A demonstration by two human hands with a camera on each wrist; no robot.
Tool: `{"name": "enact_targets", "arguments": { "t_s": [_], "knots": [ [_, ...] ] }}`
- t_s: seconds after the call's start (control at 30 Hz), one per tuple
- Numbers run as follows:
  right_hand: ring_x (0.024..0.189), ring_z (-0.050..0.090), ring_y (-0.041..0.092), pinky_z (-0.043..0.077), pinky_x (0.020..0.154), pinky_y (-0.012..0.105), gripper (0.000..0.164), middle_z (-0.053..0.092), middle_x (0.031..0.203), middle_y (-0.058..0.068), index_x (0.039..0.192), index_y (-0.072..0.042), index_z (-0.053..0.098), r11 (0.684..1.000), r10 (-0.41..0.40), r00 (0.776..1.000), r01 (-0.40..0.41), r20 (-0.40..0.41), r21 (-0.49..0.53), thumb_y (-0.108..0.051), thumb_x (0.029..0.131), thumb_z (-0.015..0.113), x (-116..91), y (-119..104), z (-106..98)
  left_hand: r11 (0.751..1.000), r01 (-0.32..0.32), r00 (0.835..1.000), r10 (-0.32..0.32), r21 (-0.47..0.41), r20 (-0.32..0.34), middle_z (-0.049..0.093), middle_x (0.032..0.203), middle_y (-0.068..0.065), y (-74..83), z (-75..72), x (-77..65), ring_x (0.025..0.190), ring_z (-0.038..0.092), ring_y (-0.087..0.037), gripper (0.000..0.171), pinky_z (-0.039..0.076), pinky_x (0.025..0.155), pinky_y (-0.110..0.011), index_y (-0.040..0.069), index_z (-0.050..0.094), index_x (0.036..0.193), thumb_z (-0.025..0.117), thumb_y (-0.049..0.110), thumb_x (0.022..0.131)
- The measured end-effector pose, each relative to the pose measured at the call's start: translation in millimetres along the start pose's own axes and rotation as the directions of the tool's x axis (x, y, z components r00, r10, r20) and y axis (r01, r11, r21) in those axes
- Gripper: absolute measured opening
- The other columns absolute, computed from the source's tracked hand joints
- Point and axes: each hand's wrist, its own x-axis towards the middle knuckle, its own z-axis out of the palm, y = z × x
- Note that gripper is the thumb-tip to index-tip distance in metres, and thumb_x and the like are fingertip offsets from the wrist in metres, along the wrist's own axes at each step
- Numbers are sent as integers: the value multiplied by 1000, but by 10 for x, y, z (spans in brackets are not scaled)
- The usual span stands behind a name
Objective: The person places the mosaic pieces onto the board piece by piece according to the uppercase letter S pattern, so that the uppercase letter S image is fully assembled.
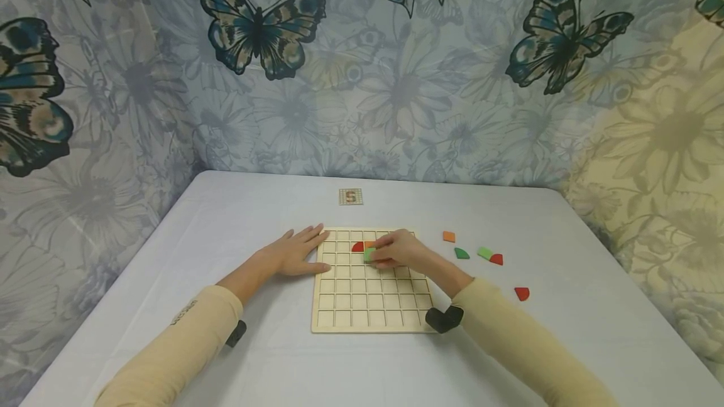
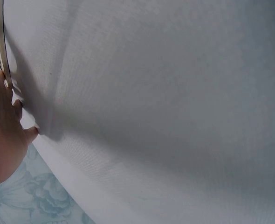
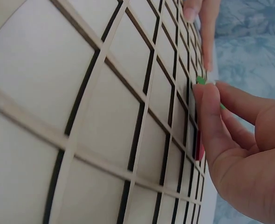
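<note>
A pale wooden grid board lies on the white table. My left hand rests at its upper left edge, fingers straight, fingertips touching the frame. Over the upper part of the grid, my right hand pinches a light green square tile between thumb and fingers. In the right wrist view, the fingers hide most of that green tile. A red rounded tile sits in a cell just left of the fingers. Beside it, an orange tile is partly covered by the right hand.
Right of the board lie an orange square, a dark green rounded tile, a light green square touching a red rounded tile, and another red tile. A small card with an S-like figure lies behind the board.
</note>
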Motion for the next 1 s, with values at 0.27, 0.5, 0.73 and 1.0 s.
{"name": "enact_targets", "arguments": {
  "t_s": [0.27, 0.5, 0.73, 1.0],
  "knots": [
    [73, 69, 19, 56, 68, 29, 35, 60, 107, 18, 119, 10, 61, 1000, 16, 1000, -16, -4, 23, 4, 85, 68, 10, -56, 102, 1000, 1, 1000, -1, 0, -2, 5, 159, -4, 11, -2, 3, 144, 7, -25, 90, 8, 112, -54, 16, 14, 155, 38, 72, 89],
    [66, 68, 15, 56, 66, 27, 36, 67, 97, 15, 118, 6, 63, 999, 39, 999, -40, -35, -13, -1, 83, 72, 22, -76, 140, 1000, 0, 1000, 0, 2, -3, 5, 159, -4, 10, -4, 11, 144, 7, -25, 90, 8, 112, -55, 17, 14, 155, 39, 72, 88],
    [66, 68, 16, 56, 65, 27, 32, 66, 97, 13, 112, 7, 66, 998, -3, 997, -2, -76, -67, -2, 82, 74, 33, -87, 186, 1000, 1, 1000, -1, 0, 0, 6, 159, -5, 8, 0, 11, 144, 8, -26, 89, 8, 112, -55, 16, 15, 155, 39, 71, 89],
    [67, 67, 15, 56, 64, 26, 23, 69, 88, 10, 104, 5, 71, 989, -40, 995, 26, -91, -146, -5, 83, 74, 34, -106, 236, 1000, 7, 1000, -7, -3, 6, 6, 159, -5, 22, -7, 2, 144, 8, -26, 89, 8, 112, -54, 16, 15, 155, 40, 70, 89]
  ]
}}
